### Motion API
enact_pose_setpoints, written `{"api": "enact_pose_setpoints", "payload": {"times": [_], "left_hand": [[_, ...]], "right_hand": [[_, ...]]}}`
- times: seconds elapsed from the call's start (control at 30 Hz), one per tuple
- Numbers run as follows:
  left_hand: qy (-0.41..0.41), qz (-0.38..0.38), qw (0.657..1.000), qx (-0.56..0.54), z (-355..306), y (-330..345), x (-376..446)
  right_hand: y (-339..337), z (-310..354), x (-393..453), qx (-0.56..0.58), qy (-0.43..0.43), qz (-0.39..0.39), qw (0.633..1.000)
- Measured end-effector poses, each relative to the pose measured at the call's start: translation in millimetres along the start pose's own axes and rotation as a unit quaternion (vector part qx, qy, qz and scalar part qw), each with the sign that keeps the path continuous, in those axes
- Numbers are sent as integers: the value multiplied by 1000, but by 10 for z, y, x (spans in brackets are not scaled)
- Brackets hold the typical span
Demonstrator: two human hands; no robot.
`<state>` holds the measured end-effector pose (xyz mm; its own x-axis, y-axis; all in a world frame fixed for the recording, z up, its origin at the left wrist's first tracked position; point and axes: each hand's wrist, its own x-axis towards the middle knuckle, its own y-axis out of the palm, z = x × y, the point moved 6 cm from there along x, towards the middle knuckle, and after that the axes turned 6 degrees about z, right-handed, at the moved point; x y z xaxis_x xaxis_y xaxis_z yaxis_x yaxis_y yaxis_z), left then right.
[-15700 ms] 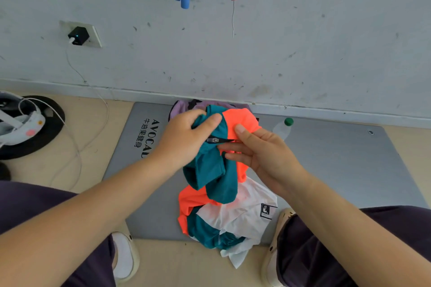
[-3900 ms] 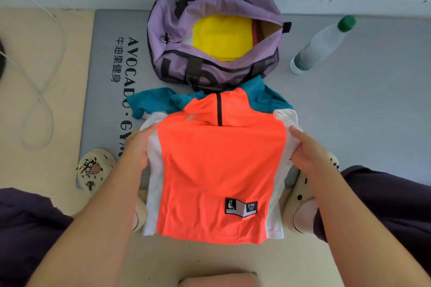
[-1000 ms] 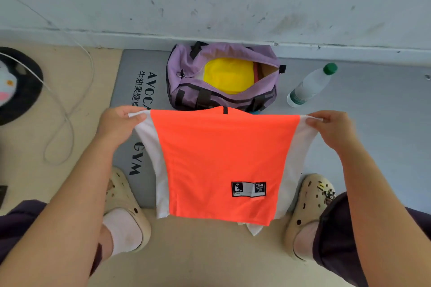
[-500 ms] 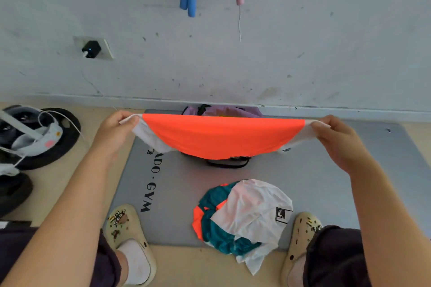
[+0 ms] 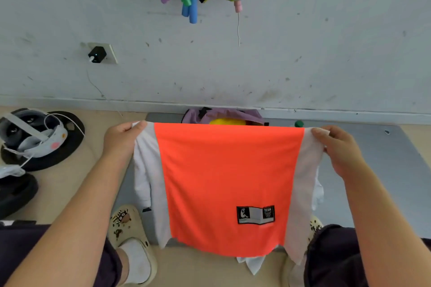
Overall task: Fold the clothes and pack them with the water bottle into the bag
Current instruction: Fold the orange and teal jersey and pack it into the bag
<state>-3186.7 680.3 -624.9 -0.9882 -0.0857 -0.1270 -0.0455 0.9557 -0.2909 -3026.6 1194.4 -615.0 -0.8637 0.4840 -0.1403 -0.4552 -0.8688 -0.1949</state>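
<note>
The orange shirt (image 5: pixel 224 182) now hangs lower; left hand (image 5: pixel 121 140) and right hand (image 5: pixel 338 149) pinch its soft, light corners at nine and three o'clock.

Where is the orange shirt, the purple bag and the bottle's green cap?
Orange shirt (image 5: pixel 224 177), head view, middle of the orange panel.
Purple bag (image 5: pixel 233 114), head view, top edge above the shirt.
Green cap (image 5: pixel 299 124), head view, top of the cap peeking over the shirt.

A grey gym mat (image 5: pixel 382 161) is spread on the beige floor (image 5: pixel 77 184) against the wall. A purple bag (image 5: pixel 224 114) is seen at its 12 o'clock edge, black weight plates (image 5: pixel 46 154) at 9 o'clock.
</note>
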Motion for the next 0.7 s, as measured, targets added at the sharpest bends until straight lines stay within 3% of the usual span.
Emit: {"api": "enact_pose_setpoints", "payload": {"times": [0.2,0.4,0.7], "left_hand": [[-37,-19,998,-46,131,210,139],[-104,35,990,-88,505,378,155],[-317,63,939,-115,2049,806,-383]], "right_hand": [[146,-181,91,5,34,-32,999],[199,-454,130,3,64,-53,997],[448,-1980,-276,-66,284,28,956]]}}
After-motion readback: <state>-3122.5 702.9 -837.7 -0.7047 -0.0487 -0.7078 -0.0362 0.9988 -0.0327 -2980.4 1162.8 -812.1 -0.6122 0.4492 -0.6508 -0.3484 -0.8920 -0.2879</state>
